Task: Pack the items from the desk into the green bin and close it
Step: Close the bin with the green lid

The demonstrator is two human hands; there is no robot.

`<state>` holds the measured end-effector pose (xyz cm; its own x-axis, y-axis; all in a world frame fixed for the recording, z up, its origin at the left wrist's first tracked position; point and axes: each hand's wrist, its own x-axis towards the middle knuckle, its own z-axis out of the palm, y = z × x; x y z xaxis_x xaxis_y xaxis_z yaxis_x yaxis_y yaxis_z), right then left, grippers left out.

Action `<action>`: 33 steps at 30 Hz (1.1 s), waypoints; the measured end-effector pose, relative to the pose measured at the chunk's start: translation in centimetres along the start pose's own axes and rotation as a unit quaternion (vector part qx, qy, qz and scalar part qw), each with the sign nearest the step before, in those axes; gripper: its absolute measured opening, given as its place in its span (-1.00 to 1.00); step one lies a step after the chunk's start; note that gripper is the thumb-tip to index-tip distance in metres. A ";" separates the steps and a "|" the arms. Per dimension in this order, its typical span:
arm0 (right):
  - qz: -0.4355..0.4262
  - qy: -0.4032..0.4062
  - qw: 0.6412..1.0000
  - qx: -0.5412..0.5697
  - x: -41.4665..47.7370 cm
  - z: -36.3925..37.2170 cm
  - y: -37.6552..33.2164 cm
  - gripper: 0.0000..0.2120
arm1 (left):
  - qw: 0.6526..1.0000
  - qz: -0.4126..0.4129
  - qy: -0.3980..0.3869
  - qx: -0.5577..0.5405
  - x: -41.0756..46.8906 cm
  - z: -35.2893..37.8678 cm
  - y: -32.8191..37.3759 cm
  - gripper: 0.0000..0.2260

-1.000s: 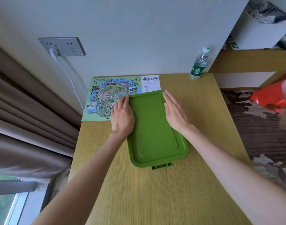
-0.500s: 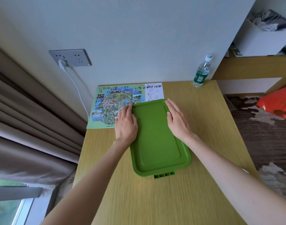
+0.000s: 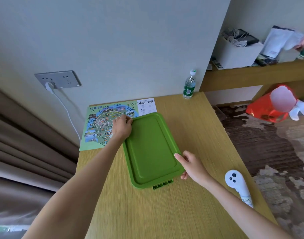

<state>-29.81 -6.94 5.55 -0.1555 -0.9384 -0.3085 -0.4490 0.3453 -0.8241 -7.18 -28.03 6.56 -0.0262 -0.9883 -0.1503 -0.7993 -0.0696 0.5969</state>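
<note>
The green bin stands in the middle of the wooden desk with its green lid on top. My left hand grips the lid's far left corner, fingers curled over the rim. My right hand holds the lid's near right corner, thumb on top and fingers under the edge. The bin's inside is hidden by the lid.
A colourful map sheet lies at the desk's far left, partly under my left hand. A water bottle stands at the back by the wall. A white controller lies near the right edge. A red bag is on the floor.
Both hands left the lid's long sides: the left slid to the far left corner, the right drew back to the near right corner. The camera view pulled back.
</note>
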 end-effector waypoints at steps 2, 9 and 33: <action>0.023 0.012 0.999 0.039 0.1 0.2 0.0 -0.67 | 1.000 -0.006 0.003 -0.014 0.1 -0.2 -0.1 -0.76; 0.038 0.098 0.994 0.032 0.7 -1.9 0.5 -0.63 | 0.998 -0.009 -0.018 -0.067 -2.6 -2.6 -1.5 -0.84; -0.058 0.212 0.962 -0.164 2.1 -0.5 -0.2 -0.63 | 0.988 -0.081 0.123 0.041 -14.2 0.0 -6.9 -0.49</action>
<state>-30.53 -9.00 5.30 -0.4022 -0.9139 0.0554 -0.7276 0.2824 -0.6251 -1.29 -13.54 4.53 0.2440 -0.9691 -0.0365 -0.8276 -0.2277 0.5131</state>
